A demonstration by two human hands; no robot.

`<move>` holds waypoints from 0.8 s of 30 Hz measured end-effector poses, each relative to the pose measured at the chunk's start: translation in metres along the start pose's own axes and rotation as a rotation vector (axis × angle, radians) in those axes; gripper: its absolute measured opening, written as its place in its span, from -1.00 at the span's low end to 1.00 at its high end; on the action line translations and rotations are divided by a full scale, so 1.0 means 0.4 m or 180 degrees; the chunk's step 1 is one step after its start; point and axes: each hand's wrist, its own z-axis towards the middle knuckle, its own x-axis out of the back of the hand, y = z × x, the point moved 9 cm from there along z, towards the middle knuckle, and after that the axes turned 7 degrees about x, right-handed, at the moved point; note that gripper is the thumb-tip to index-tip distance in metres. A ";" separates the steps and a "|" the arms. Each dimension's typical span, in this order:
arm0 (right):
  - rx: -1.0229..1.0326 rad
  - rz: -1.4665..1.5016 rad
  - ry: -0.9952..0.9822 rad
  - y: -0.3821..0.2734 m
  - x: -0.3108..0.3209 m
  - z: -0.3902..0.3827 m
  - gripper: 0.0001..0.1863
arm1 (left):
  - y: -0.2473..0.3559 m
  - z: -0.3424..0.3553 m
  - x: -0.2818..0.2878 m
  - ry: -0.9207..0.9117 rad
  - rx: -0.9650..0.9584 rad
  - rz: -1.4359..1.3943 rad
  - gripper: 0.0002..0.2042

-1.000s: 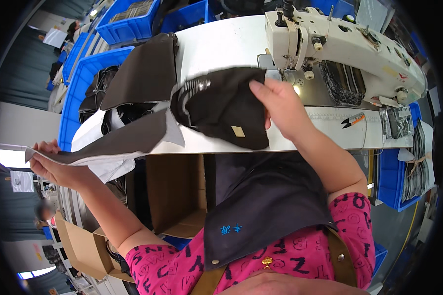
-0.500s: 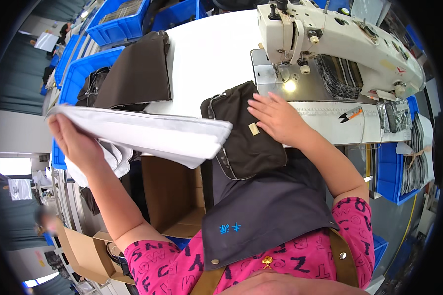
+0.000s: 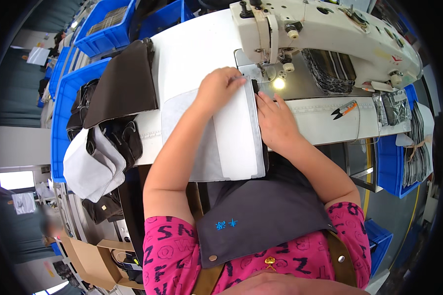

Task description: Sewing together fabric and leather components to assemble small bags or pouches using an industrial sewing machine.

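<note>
A white panel, with a greyer section on its left, lies over the dark fabric piece, whose edge shows at its right. It overhangs the table's front above my apron. My left hand is closed on the panel's top edge, just in front of the sewing machine's needle area. My right hand lies at the panel's right edge, fingers apart and slightly bent. The white machine stands behind both hands, its small lamp lit.
Dark fabric and white pieces lie left, beside blue bins. Orange-handled snips, a bagged bundle and a bin of stacked panels are right. A cardboard box sits lower left. A blurred person is at far left.
My left hand has moved up and right, laying the pale panel over the dark piece and turning it lengthwise. My right hand has moved from atop the dark piece to its edge.
</note>
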 end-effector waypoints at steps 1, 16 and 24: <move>-0.0017 0.0098 0.0103 0.007 0.012 -0.006 -0.56 | -0.024 0.000 -0.037 -0.0033 0.0190 -0.0148 -0.78; 0.1316 0.0564 0.0647 0.011 0.098 -0.009 -0.62 | 0.018 0.012 -0.095 0.0492 -0.0421 0.1010 -0.82; 0.0181 0.1003 0.0346 0.118 0.067 0.020 -0.40 | -0.074 -0.012 -0.049 0.1043 0.0178 -0.1257 -0.83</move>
